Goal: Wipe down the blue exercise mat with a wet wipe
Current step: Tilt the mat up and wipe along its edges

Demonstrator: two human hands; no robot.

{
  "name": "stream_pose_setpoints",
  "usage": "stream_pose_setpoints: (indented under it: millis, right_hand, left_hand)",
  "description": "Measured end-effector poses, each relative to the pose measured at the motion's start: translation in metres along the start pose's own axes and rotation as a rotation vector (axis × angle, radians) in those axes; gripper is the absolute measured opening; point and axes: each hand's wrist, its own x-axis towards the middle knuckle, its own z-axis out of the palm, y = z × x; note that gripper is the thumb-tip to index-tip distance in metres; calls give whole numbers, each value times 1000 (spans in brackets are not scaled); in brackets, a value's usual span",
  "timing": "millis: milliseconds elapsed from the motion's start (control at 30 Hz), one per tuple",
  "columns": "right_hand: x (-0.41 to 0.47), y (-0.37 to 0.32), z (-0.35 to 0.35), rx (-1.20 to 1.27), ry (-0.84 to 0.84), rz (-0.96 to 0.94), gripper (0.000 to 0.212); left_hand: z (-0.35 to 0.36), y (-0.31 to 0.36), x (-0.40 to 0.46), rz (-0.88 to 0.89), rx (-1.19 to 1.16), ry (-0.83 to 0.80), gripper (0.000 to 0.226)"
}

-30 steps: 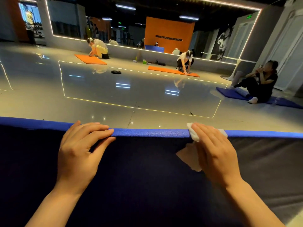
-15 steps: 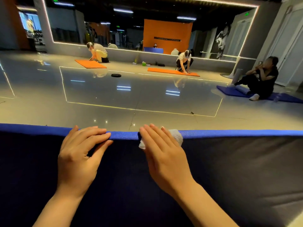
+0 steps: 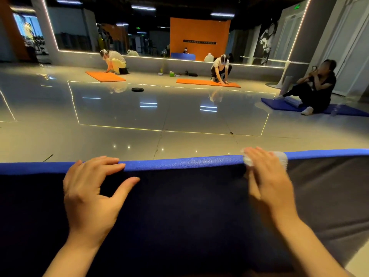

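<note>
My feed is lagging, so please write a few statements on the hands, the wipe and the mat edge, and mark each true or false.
1. The right hand presses the wipe on the far edge of the blue mat. True.
2. The left hand holds a second wipe. False: it holds nothing, and its fingers rest flat over the mat edge.
3. The wipe lies to the right of the left hand. True.
4. Both hands touch each other. False: a stretch of bare mat edge lies between them.
5. The two mats near the mirror wall are green. False: they are orange.
</note>
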Motion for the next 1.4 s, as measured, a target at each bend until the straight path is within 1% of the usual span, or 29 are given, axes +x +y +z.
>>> stream_pose_setpoints:
  millis: [67,133,167,200,267,333,433,533,667,733,800,833,933,1000,1067,1133,1200,1267,1333,1400]
  right_hand:
    - [-2,-38,16,94,-5,-67,45]
    - [-1,-68,24,172,-33,-169,44]
    - [2,-76,25,188,-53,-219,44]
    - [5,-75,24,193,-62,-263,43]
    - [14,-61,16,173,-50,-333,42]
    - [18,-38,5,127,-47,-375,50]
    - [19,5,-9,62,-22,-381,44]
    - [23,50,-25,-10,-42,-321,45]
    - [26,97,-40,-37,-88,-134,53]
    - [24,99,-37,-21,-79,-58,49]
    - [20,83,-27,26,-76,-44,46]
    - [17,68,-22,63,-89,-72,46]
    - [4,17,-12,179,-153,-246,45]
    - [0,-4,-12,211,-171,-328,44]
    - [-2,0,-17,188,-185,-399,44]
    - [-3,22,-27,133,-185,-456,44]
    - [-3,56,-38,107,-151,-427,42]
    - [-3,95,-51,76,-122,-327,46]
    - [-1,127,-60,63,-89,-186,52]
    - [4,136,-62,101,-67,-11,52]
  left_hand:
    - [13,20,-4,83,15,-13,33]
    - [31,46,-11,241,-51,-78,36]
    - [40,57,-14,299,-70,-110,39]
    - [49,66,-17,321,-74,-125,42]
    - [60,77,-17,270,-64,-109,43]
    - [65,84,-11,192,-35,-82,38]
    - [67,92,-8,129,1,-71,34]
    - [65,99,-5,101,16,-83,35]
    - [63,110,-7,87,107,-125,41]
    - [64,116,-12,67,153,-127,41]
    - [66,124,-19,28,188,-95,38]
    - [67,128,-23,-5,185,-66,36]
    - [67,143,-31,-89,169,31,30]
    - [66,149,-33,-109,177,51,27]
    - [63,151,-33,-119,166,48,26]
    - [60,151,-33,-107,143,39,24]
    - [57,150,-32,-96,113,31,21]
    - [57,147,-28,-97,72,34,21]
    - [58,144,-24,-100,36,28,23]
    - [61,143,-21,-98,15,34,22]
